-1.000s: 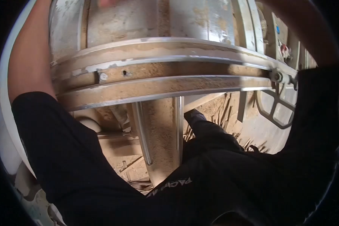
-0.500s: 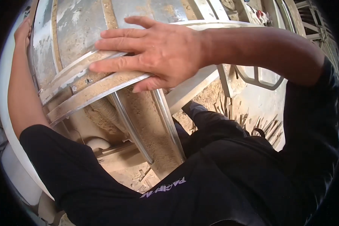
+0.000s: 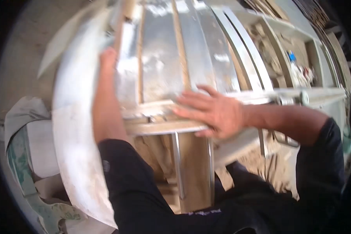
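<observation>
My right hand (image 3: 220, 115) rests with spread fingers over the right part of the pale near rail (image 3: 160, 128) of a metal machine table (image 3: 160, 74). It holds nothing that I can see. At the table's left side is my left hand (image 3: 108, 58), blurred, beside a long narrow brown strip (image 3: 119, 37) that runs away from me. The left fingers are hidden or smeared, so their grip does not show. Sawdust-coloured slots (image 3: 179, 46) cross the shiny table top lengthwise.
A wide pale curved panel (image 3: 68, 128) flanks my left arm. Green-painted machine parts (image 3: 21, 156) stand beyond it. Two bright metal rods (image 3: 178, 163) slope down below the rail. At the right are a compartmented tray (image 3: 279, 50) with small items and wood scraps (image 3: 269, 167) on the floor.
The view has swung left and up, so the table and both hands sit further right and lower in the picture. My right hand is still spread on the rail.
</observation>
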`<state>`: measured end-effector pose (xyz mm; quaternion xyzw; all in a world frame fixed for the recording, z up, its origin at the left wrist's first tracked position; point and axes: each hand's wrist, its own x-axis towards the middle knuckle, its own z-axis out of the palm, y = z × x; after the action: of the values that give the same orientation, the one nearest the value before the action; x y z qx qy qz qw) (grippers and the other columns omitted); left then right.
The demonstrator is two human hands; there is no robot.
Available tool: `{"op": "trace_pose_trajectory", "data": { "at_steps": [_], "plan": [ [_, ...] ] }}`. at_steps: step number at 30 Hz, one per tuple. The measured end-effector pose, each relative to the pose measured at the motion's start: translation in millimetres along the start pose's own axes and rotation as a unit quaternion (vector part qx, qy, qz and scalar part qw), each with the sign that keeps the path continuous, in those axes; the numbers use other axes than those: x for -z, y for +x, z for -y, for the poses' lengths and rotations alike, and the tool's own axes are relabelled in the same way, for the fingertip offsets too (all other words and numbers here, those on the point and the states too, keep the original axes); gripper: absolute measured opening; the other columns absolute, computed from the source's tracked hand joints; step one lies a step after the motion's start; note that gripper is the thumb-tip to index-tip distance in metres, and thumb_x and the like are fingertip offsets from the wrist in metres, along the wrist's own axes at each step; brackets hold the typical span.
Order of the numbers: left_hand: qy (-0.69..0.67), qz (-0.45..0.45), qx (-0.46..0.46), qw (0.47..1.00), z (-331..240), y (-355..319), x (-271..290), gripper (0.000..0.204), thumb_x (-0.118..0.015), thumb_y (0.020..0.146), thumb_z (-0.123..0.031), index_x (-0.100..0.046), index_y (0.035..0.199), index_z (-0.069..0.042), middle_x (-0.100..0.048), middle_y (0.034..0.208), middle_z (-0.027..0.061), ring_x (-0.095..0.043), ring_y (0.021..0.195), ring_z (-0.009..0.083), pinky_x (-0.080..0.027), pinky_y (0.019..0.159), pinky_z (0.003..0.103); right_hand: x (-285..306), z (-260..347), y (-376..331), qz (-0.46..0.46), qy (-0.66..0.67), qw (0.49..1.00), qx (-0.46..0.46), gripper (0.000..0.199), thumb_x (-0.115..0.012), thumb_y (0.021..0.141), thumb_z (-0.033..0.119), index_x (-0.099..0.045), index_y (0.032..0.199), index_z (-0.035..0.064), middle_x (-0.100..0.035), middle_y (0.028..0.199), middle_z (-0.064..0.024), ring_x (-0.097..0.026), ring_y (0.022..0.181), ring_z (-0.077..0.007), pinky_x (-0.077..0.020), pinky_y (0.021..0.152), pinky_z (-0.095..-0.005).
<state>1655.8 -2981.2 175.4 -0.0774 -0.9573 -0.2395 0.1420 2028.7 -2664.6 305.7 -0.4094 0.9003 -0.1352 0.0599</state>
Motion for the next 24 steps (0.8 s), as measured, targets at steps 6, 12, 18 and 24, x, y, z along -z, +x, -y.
{"op": "trace_pose_trajectory", "data": {
  "at_steps": [6,12,18,24],
  "plan": [
    [-0.230,-0.059,0.160,0.958,12.0,-43.4,50.3,0.025,-0.055,0.079,-0.010,-0.070,0.095,0.003,-0.071,0.088,0.0152,-0.068,0.078,0.0207,-0.051,0.069,0.033,8.6,23.1,1.6,-0.015,0.006,0.999,0.041,0.076,-0.052,0.090,0.048,-0.020,0.152,0.0166,-0.029,0.150,-0.0201,-0.026,0.141,-0.0343,-0.0182,0.113,-0.0562],
    [-0.282,-0.050,0.204,0.936,-7.0,-50.1,61.5,0.026,-0.057,0.078,-0.006,-0.070,0.099,0.003,-0.071,0.088,0.0130,-0.067,0.079,0.0195,-0.052,0.072,0.031,15.4,13.4,3.8,-0.020,0.007,0.999,0.034,0.077,-0.054,0.089,0.047,-0.020,0.151,0.0156,-0.029,0.150,-0.0202,-0.027,0.141,-0.0341,-0.0187,0.113,-0.0563],
    [-0.277,-0.039,0.195,0.940,-26.1,-53.4,54.7,0.026,-0.055,0.078,-0.004,-0.070,0.098,0.003,-0.071,0.089,0.0131,-0.066,0.082,0.0191,-0.051,0.075,0.031,13.0,12.2,-0.8,-0.023,0.003,0.999,0.027,0.079,-0.056,0.088,0.046,-0.021,0.151,0.0149,-0.031,0.149,-0.0197,-0.028,0.140,-0.0343,-0.0193,0.112,-0.0559],
    [-0.189,-0.029,0.145,0.971,16.2,-72.7,63.4,0.021,-0.057,0.077,-0.009,-0.071,0.092,-0.002,-0.071,0.085,0.0125,-0.067,0.077,0.0237,-0.052,0.070,0.036,6.1,23.9,4.9,-0.005,0.006,0.999,0.045,0.080,-0.061,0.085,0.039,-0.023,0.151,0.0139,-0.032,0.148,-0.0204,-0.031,0.138,-0.0357,-0.0227,0.111,-0.0550]
  ]
}}
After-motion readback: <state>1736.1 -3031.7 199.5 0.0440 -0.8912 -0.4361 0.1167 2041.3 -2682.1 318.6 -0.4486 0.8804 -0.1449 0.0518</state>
